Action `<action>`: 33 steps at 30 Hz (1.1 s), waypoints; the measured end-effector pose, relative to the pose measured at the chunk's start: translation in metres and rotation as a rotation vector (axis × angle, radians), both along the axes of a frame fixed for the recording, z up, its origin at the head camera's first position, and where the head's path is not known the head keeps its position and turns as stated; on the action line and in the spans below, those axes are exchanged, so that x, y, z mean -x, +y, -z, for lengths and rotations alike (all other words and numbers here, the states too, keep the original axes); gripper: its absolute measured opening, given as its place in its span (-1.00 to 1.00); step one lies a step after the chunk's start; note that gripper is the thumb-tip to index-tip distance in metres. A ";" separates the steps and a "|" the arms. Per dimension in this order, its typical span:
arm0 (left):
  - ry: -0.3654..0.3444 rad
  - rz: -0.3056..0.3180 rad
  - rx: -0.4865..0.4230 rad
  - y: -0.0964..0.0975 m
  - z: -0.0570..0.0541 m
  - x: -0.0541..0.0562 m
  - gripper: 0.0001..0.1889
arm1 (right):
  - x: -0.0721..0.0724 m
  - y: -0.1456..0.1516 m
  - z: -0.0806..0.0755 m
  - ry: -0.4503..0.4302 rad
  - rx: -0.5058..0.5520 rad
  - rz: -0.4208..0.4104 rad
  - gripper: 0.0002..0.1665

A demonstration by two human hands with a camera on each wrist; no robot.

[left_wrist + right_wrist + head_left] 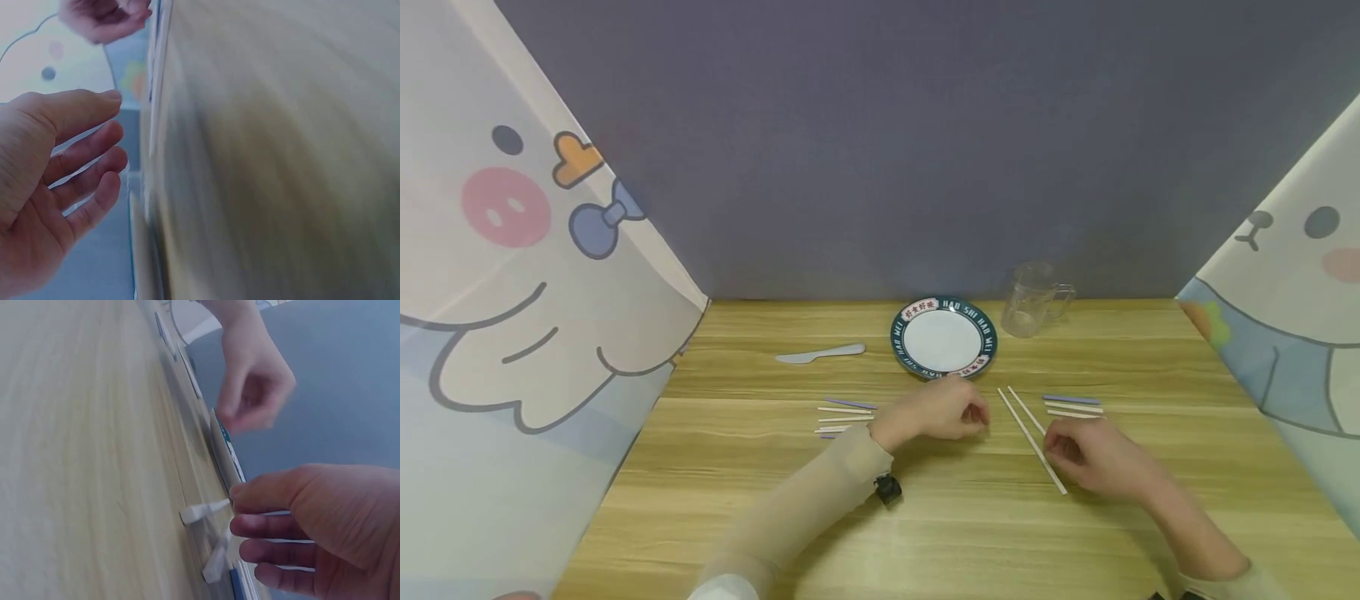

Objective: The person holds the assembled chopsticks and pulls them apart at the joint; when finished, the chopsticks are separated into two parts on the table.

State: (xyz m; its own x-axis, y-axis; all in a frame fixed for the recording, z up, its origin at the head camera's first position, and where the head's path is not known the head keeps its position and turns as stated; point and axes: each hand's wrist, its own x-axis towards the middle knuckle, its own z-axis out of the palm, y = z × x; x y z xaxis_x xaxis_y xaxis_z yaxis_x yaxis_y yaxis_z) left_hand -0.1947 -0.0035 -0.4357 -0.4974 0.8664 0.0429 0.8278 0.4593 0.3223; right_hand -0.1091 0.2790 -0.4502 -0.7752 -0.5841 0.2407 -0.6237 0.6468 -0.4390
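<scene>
Two long, thin white sticks (pixel 1032 440), like chopsticks, lie slanted and roughly side by side on the table. My right hand (pixel 1093 457) is at their right side, fingertips close to the near end of the right stick. In the right wrist view, my right hand (pixel 325 531) has loosely bent fingers with the thumb apart from them, and the white sticks (pixel 203 511) appear beyond the fingertips. Left of the sticks hovers my left hand (pixel 943 408), just in front of the plate (pixel 942 340). Its fingers are relaxed and hold nothing in the left wrist view (pixel 69 156).
Short white and purple sticks lie in a right group (pixel 1072 407) and a left group (pixel 847 418). A pale knife (pixel 820 354) lies at the back left. Behind the right group stands a clear mug (pixel 1030 304). A grey wall (pixel 880 150) closes the table's far edge.
</scene>
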 end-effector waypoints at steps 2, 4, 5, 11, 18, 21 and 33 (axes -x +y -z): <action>0.013 -0.001 0.000 0.011 0.001 -0.002 -0.88 | -0.001 -0.003 0.000 -0.016 -0.022 0.016 -0.73; 0.020 0.003 -0.006 0.022 0.003 -0.004 -0.84 | -0.002 -0.005 0.000 -0.022 -0.041 0.034 -0.73; 0.025 0.003 -0.008 0.028 0.004 -0.005 -0.82 | -0.003 -0.006 0.000 -0.022 -0.050 0.043 -0.73; 0.074 0.003 0.034 0.051 0.011 -0.009 -0.73 | -0.005 -0.012 0.002 -0.052 -0.101 0.091 -0.75; 0.120 -0.020 0.120 0.058 0.018 -0.012 -0.75 | -0.007 -0.020 0.001 -0.116 -0.149 0.152 -0.76; 0.131 -0.016 0.145 0.058 0.017 -0.012 -0.84 | -0.009 -0.023 -0.002 -0.151 -0.156 0.157 -0.76; -0.007 0.017 -0.017 0.020 0.010 -0.023 -0.91 | -0.002 -0.043 -0.019 -0.005 -0.068 0.079 -0.66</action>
State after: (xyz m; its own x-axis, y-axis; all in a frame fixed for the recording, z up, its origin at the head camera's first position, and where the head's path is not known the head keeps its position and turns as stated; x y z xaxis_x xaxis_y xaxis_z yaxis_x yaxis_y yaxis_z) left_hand -0.1712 0.0162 -0.4456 -0.4831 0.8739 0.0543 0.8331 0.4397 0.3355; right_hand -0.1072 0.2360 -0.4311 -0.8205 -0.5360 0.1986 -0.5675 0.7223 -0.3952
